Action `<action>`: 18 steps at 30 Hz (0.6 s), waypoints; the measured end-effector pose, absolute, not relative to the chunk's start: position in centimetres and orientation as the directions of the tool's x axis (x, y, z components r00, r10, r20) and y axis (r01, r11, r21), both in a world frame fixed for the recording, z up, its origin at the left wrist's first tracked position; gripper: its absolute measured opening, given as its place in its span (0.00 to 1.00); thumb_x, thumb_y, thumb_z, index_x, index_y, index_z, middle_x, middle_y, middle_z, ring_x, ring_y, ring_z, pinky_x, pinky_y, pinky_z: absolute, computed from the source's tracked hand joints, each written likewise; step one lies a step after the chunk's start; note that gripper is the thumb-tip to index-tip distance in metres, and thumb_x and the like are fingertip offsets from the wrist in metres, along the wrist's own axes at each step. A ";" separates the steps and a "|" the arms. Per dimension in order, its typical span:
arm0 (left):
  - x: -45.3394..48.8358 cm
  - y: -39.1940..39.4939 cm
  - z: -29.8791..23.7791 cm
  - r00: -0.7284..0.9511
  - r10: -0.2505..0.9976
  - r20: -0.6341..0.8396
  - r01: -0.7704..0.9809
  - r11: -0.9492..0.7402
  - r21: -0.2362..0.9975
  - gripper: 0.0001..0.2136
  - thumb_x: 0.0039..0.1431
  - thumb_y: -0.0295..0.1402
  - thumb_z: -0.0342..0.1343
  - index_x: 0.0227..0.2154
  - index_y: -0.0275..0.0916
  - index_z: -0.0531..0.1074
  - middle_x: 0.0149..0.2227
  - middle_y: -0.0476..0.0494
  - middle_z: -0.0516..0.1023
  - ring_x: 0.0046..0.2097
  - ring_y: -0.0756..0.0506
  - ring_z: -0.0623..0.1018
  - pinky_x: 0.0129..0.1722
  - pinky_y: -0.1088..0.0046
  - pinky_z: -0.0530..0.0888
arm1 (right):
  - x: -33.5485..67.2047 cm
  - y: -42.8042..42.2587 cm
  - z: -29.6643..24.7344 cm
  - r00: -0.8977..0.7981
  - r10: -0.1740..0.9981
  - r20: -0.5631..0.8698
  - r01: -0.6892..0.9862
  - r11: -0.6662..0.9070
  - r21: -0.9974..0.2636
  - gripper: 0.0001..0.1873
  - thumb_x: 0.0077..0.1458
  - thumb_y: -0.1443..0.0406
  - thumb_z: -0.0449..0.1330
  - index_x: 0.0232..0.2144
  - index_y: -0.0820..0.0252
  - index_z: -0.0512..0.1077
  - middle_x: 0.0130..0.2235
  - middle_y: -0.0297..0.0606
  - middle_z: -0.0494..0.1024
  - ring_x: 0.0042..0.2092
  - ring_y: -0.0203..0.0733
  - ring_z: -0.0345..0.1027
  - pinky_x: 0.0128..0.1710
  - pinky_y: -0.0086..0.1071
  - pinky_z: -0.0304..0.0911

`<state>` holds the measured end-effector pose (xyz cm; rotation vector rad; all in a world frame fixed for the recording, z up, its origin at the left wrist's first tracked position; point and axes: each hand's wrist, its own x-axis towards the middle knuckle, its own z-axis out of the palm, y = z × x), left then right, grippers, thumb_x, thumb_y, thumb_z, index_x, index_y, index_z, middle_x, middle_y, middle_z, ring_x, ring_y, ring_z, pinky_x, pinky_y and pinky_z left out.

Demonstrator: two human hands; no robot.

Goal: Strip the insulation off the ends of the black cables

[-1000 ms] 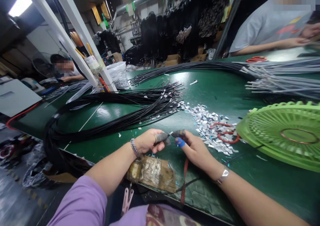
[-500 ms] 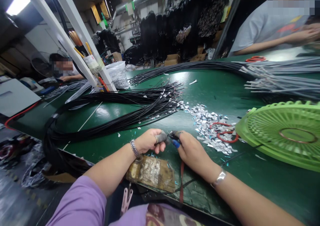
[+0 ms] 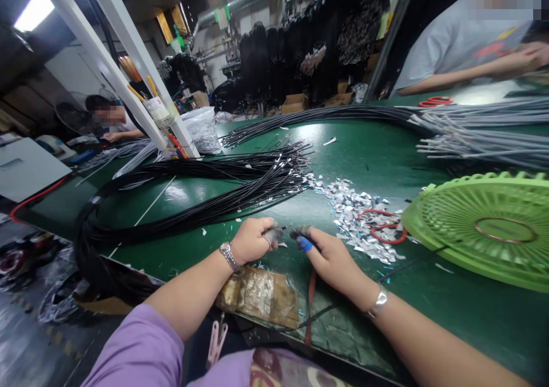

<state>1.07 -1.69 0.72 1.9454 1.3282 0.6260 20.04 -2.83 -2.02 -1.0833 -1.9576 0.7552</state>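
My left hand (image 3: 257,241), with a metal watch and grey-covered fingertips, is pinched closed over the front of the green table. A small dark tip shows at its fingers; what it belongs to is too small to make out. Just to the right, across a narrow gap, my right hand (image 3: 332,255) is also closed, wearing dark and blue finger covers. Anything inside its pinch is hidden. Below the left wrist lies a taped cardboard piece (image 3: 261,295). Beyond both hands spreads a bundle of black cables (image 3: 206,204), its stripped ends pointing right.
White and silver scraps (image 3: 354,218) lie around red-handled scissors (image 3: 388,235). A green fan (image 3: 493,227) stands at right, near grey cables (image 3: 484,135). A white post (image 3: 124,50) rises at left. Two co-workers sit across the table.
My hands have drawn apart, opening a small gap between the fingertips. The left hand has shifted slightly left. The cable bundles and scraps stay where they were.
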 end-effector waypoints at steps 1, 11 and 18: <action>0.9 -1.9 0.7 0.362 0.925 0.117 0.678 -0.348 0.647 0.09 0.56 0.32 0.49 0.24 0.36 0.69 0.23 0.46 0.75 0.25 0.51 0.73 0.27 0.77 0.68 | 20.0 -2.9 -1.9 -0.346 0.896 0.277 0.365 0.401 -0.840 0.11 0.56 0.61 0.50 0.24 0.55 0.64 0.24 0.34 0.68 0.26 0.40 0.60 0.26 0.33 0.57; 0.8 -3.9 0.4 0.563 0.691 0.453 0.817 -0.549 -0.177 0.14 0.46 0.25 0.48 0.36 0.37 0.73 0.25 0.43 0.74 0.28 0.46 0.74 0.25 0.73 0.67 | 18.9 -4.2 -1.6 -0.460 0.888 -0.033 -0.112 -0.095 -0.989 0.26 0.47 0.42 0.57 0.24 0.59 0.66 0.20 0.29 0.62 0.22 0.32 0.50 0.20 0.28 0.48; 1.1 -4.2 0.6 0.609 0.653 0.450 0.789 -0.555 -0.262 0.14 0.45 0.26 0.48 0.36 0.36 0.73 0.27 0.42 0.75 0.28 0.45 0.74 0.24 0.70 0.66 | 18.6 -4.6 -1.6 -0.471 0.879 -0.072 -0.186 -0.179 -0.966 0.26 0.46 0.43 0.59 0.24 0.59 0.65 0.20 0.28 0.61 0.21 0.30 0.48 0.19 0.27 0.46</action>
